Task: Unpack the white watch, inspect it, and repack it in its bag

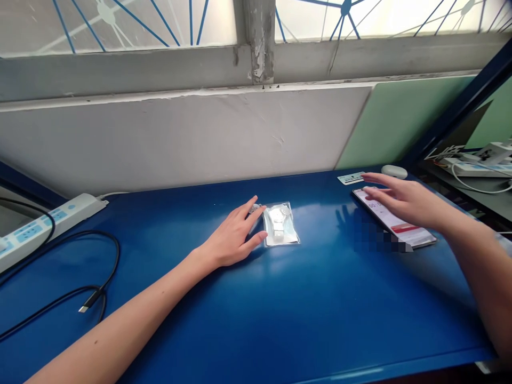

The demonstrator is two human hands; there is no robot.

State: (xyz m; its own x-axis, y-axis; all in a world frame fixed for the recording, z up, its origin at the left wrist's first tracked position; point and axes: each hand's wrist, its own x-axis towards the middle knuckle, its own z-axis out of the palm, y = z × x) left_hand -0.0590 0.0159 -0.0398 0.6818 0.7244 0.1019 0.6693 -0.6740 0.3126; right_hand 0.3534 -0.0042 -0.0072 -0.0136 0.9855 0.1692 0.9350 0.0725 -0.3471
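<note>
My left hand (234, 234) rests on the blue table with its fingers spread, holding nothing. Its fingertips reach the left edge of a clear plastic packet (288, 226) with a whitish, shiny item inside, too glared to name. A small shiny piece (253, 209) lies partly hidden between and behind those fingers. Farther right, my right hand (400, 200) hovers over a smartphone (414, 233) that lies flat with its screen lit. The right fingers are stretched out and apart, with nothing in them; whether a fingertip touches the screen I cannot tell.
A white power strip (50, 224) stands at the left, with a black cable (114, 266) looped beside it. Behind the phone lie a printed label card (349, 178) and a white rounded case (394, 171). A wall borders the back; blue frame posts (452, 112) rise at the sides.
</note>
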